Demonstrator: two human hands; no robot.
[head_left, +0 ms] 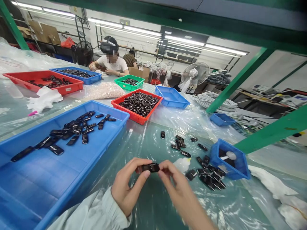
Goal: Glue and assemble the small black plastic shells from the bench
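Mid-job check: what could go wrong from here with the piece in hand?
The black piece is held by the left hand, with the right hand at its end; it could slip if the grip loosens. Dropped, it might mix with the similar loose pieces on the table. The whitish item with a yellow tip, just beyond the right hand, might get knocked.

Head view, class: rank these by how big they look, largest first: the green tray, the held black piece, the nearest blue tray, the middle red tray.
1. Nearest blue tray
2. Middle red tray
3. Green tray
4. Held black piece
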